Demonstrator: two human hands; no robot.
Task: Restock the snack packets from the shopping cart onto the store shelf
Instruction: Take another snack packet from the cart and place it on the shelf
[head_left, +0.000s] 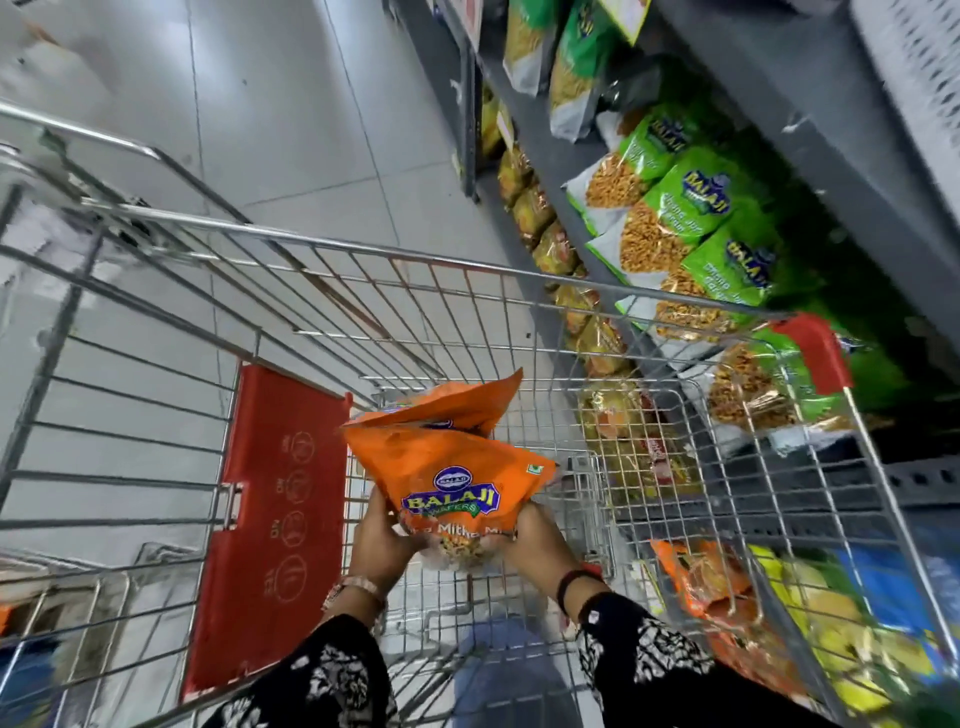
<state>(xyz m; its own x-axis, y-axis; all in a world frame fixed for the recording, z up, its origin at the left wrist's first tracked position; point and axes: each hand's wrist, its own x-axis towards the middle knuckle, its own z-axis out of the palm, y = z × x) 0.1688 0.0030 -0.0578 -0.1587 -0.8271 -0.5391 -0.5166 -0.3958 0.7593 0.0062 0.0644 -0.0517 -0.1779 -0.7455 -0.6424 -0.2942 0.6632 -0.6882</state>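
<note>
1. My left hand (384, 540) and right hand (535, 540) each keep a closed grip on the lower corners of the orange packets (447, 473), held above the shopping cart (467, 270).
2. Risk: the rear packet sits loose and may slide out.
3. The shelf (613, 218) lies at 2 o'clock; the cart rim stands between, so lift clear first.

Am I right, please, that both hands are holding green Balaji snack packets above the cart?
Not quite: the head view shows the left hand and right hand holding orange Balaji packets above the cart. The green packets sit on the shelf.
</note>
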